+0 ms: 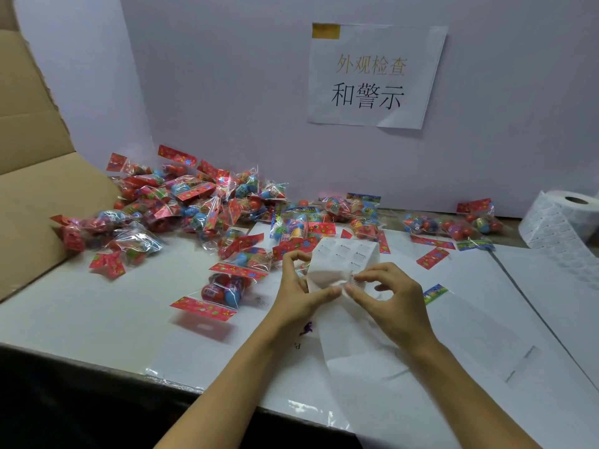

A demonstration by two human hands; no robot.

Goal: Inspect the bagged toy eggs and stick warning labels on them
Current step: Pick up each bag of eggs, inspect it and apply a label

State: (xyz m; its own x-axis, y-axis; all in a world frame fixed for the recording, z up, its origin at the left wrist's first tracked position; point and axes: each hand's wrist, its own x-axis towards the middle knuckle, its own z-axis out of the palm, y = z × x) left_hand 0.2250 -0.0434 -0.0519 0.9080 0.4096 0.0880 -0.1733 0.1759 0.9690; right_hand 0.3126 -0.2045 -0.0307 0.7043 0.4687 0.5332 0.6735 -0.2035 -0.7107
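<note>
A white label strip point(343, 254) with small printed warning labels is held up between both hands over the table's middle. My left hand point(299, 286) pinches its left edge with thumb and fingers. My right hand point(385, 293) pinches a small label point(355, 278) at the strip's right edge. One bagged toy egg pack point(223, 290) with red header cards lies just left of my left hand. A big heap of bagged eggs point(181, 205) is piled at the back left, and a few more bags point(453, 225) lie at the back right.
A roll of white labels point(564, 218) stands at the far right, its tail running down over the table. A brown cardboard box flap point(35, 176) rises on the left. A paper sign point(372, 76) hangs on the white back wall. White sheets point(486, 319) cover the table.
</note>
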